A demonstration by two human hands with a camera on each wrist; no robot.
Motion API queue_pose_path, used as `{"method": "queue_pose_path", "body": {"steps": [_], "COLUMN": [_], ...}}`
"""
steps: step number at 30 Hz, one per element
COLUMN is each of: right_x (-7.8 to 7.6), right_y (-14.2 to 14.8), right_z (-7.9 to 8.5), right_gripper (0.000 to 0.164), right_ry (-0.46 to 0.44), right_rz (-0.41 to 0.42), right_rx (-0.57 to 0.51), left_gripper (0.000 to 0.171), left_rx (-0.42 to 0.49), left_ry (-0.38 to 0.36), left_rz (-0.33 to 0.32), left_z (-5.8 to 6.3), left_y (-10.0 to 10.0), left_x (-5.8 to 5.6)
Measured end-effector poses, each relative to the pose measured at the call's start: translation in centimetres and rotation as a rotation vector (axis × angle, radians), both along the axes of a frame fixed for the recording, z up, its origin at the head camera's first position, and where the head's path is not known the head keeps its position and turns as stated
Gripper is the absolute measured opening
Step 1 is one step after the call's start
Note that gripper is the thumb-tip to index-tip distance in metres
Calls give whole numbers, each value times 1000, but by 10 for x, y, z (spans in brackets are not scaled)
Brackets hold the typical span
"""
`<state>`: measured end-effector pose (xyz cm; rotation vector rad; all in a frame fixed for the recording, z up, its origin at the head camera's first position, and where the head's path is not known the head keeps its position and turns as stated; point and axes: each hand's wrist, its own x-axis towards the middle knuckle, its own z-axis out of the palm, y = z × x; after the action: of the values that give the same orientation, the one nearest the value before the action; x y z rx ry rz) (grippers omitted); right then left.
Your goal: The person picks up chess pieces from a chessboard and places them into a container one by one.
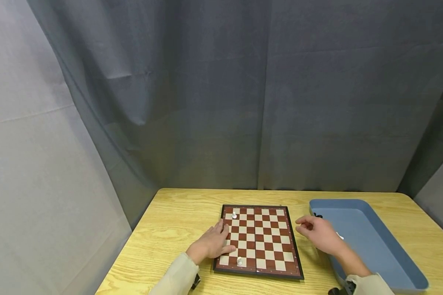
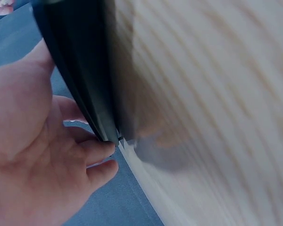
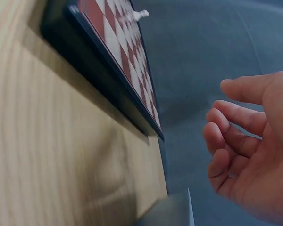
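Observation:
A brown-and-cream chessboard (image 1: 260, 231) with a dark rim lies on the table. Two white chess pieces stand on it: one piece (image 1: 234, 215) near the far left corner, another piece (image 1: 239, 261) by the near edge. My left hand (image 1: 213, 242) rests on the board's left edge with extended fingers; in the left wrist view its fingers touch the dark rim (image 2: 78, 61). Between board and tray, my right hand (image 1: 319, 234) hovers above the table. Its fingers (image 3: 231, 134) are loosely bent and the thumb is apart, with nothing held, as the right wrist view shows.
A blue tray (image 1: 369, 241) sits at the right of the wooden table (image 1: 192, 200). Black pieces (image 1: 318, 216) lie at its far left corner. A white piece (image 1: 340, 236) shows partly behind my right hand. Grey curtains (image 1: 221, 102) hang behind the table.

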<state>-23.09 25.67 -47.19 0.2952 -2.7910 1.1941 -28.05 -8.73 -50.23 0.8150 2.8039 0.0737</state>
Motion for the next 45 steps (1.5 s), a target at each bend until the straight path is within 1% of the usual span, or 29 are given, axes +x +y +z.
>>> {"method": "queue_pose_path", "body": {"steps": [3,7,9,15,21,27,34,40,45], "right_x": [-1,-1,-2,-2,1,5,6,7,8], "right_y": [-14,-33,-42,-63,-81,-95,-108,-114,-119], "right_z": [-3,-6,-8,-17,-20,-22,-26,-28,-28], "right_gripper": [20,16,16,16,14,14,12,16,17], "right_ry": [6,-23,-24,-22,-41,-62,-82,-104,-98], "right_rz": [18,38,59,149,219,279,336,354,375], "right_rx": [-8,-34,-30,-39,-36,-40,-37,-40,-21], "left_gripper": [81,81,81,81,81,82,82,82,82], "left_rx": [5,10,11,9,4,0,-14,-8,-13], "left_ry": [-1,-6,-5,4,2,6,9,12,18], "left_rz": [7,8,2,-10,-1,5,23,20,21], "left_z": [-1,-1,-1,-1,-1,-1,-1,0,0], "left_y": [0,-1,-1,0,0,0,0,0,0], "left_x": [0,0,1,1,1,0,0,0,0]}}
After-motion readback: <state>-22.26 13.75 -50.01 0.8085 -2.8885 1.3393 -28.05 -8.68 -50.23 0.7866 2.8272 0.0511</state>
